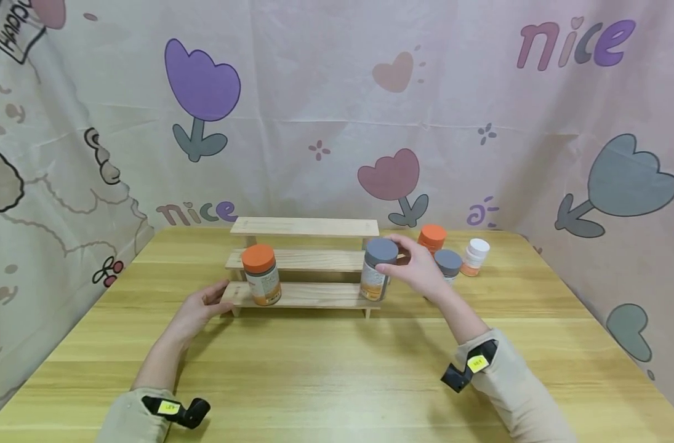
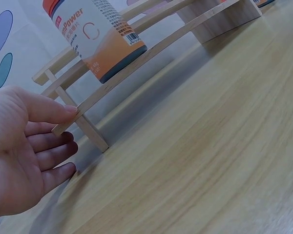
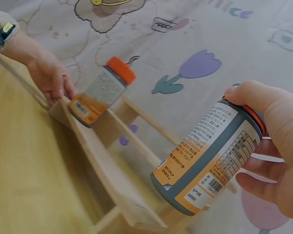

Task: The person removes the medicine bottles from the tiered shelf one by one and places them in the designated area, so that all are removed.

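A three-tier wooden display rack (image 1: 306, 226) stands on the table. My left hand (image 1: 198, 311) holds the left end of its lowest shelf (image 2: 124, 73), thumb on top and the other fingers below the edge. On that shelf, near the left end, sits a supplement bottle with an orange cap (image 1: 262, 275). My right hand (image 1: 420, 269) grips a grey-capped supplement bottle (image 1: 373, 277) near its top, between thumb and fingers. Its base overlaps the right end of the lowest shelf in the head view. In the right wrist view this bottle's label (image 3: 210, 151) faces the camera.
Behind my right hand stand another orange-capped bottle (image 1: 432, 237), a second grey-capped bottle (image 1: 448, 263) partly hidden by the hand, and a small white-capped bottle (image 1: 475, 257). A printed cloth (image 1: 303, 92) hangs along the back and sides of the wooden table (image 1: 314, 375).
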The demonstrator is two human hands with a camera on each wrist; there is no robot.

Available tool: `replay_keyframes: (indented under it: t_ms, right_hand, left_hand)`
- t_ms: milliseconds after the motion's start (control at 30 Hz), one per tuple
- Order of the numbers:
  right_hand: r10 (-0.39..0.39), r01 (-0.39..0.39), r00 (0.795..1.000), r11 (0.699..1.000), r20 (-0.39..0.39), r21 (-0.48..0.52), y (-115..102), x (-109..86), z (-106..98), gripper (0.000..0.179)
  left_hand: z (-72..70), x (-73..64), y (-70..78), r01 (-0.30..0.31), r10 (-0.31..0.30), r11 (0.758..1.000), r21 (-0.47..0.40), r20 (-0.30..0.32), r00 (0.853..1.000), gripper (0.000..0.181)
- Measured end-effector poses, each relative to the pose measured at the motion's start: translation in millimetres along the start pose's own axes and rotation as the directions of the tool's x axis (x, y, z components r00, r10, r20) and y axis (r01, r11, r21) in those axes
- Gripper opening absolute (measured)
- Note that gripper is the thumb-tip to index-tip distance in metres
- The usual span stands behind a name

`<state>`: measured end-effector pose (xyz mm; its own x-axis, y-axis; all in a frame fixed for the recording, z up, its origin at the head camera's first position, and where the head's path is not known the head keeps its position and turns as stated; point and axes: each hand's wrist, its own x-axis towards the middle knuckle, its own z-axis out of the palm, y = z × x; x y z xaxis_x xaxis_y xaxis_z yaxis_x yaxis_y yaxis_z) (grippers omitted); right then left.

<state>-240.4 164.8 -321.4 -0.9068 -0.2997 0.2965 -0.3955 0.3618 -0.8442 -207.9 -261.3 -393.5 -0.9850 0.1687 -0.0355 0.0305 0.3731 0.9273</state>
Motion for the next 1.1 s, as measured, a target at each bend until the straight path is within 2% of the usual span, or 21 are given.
replay_keyframes:
  t_ms: [400,667,867,1100]
  right_hand:
    - [0.002,-0.012,0.986,0.998,-0.164,-0.065,-10.0,-14.5,-59.7,0.05]
    - [0.0,-0.04,0.971,0.986,-0.238,-0.164,-12.0,-23.4,-93.0,0.051]
    - [0.037,-0.106,0.953,0.97,-0.302,-0.218,-10.6,-35.4,-117.9,0.053]
    - [0.057,-0.15,0.919,0.966,-0.391,-0.212,7.2,-52.6,-145.2,0.046]
  left_hand:
    - [0.4,1.4,-1.3,-0.001,0.001,1.0,0.003,-0.005,1.0,0.07]
    - [1.4,1.6,-0.3,-0.001,0.001,1.0,0.002,-0.011,1.0,0.069]
    - [0.6,1.0,-0.7,-0.002,0.002,1.0,0.003,-0.009,1.0,0.069]
    - [-0.4,0.9,-1.3,-0.005,0.005,1.0,0.02,-0.011,1.0,0.069]
